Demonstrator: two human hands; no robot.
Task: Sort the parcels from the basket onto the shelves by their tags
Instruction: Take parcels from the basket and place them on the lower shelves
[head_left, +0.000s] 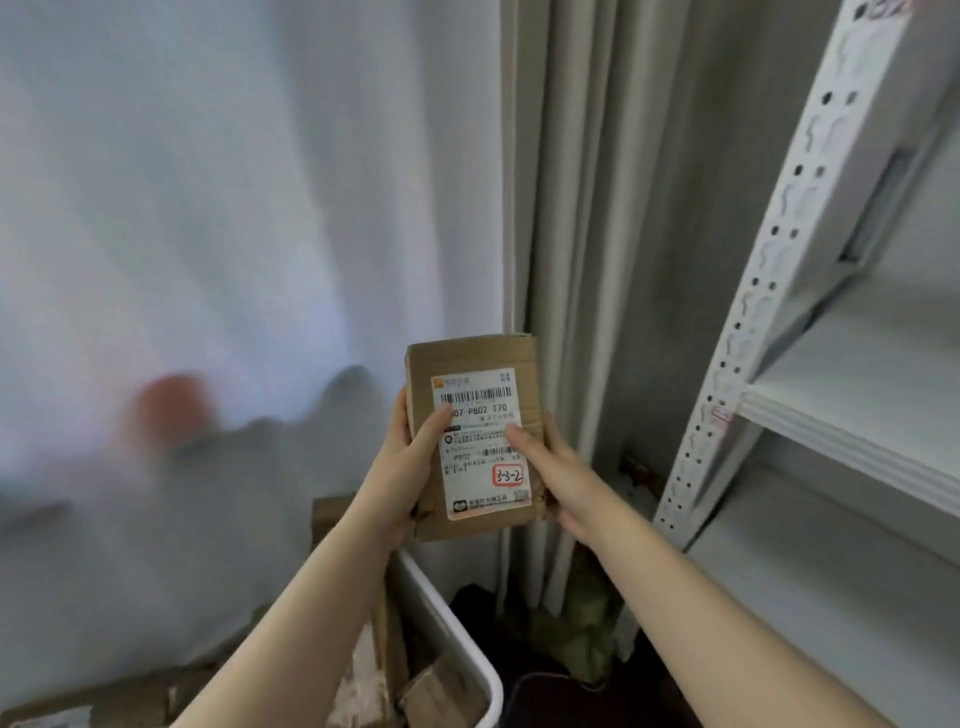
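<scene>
A small brown cardboard parcel (470, 364) is held upright in front of me, label side toward the camera. Its white shipping label (480, 441) carries barcodes and a red-outlined tag reading "3-3-2" at the lower right. My left hand (410, 467) grips the parcel's left edge, thumb across the label. My right hand (550, 473) holds the right edge, thumb on the label. Below, the white basket (452, 613) holds several more brown parcels (431, 686). The white metal shelves (857, 415) stand to the right.
A perforated white shelf upright (779, 249) runs diagonally at right, with small tags on it. Grey curtains (587, 208) hang behind the parcel and a sheer white curtain (234, 208) fills the left. Dark and greenish items (587, 634) lie on the floor by the basket.
</scene>
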